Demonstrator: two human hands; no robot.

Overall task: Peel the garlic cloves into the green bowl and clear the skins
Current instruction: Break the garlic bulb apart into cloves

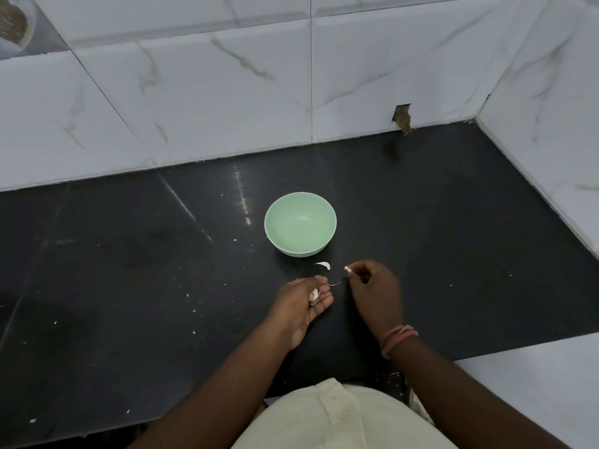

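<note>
A pale green bowl (300, 223) stands empty on the black counter (129, 270). Just in front of it lies one white garlic clove (324, 265). My left hand (304, 303) rests on the counter with its palm turned up and small white garlic pieces (313, 296) held in its curled fingers. To the right, my right hand (376, 290) pinches a small white bit of garlic or skin (347, 269) at its fingertips, close above the counter. A thin curled strand (334, 283) lies between the two hands.
Small white skin flecks (194, 332) are scattered over the counter, mostly to the left. White marble-look tiled walls (227, 92) close the back and right side. A small hole in the tile (403, 119) sits at the back right. The counter's front edge runs near my body.
</note>
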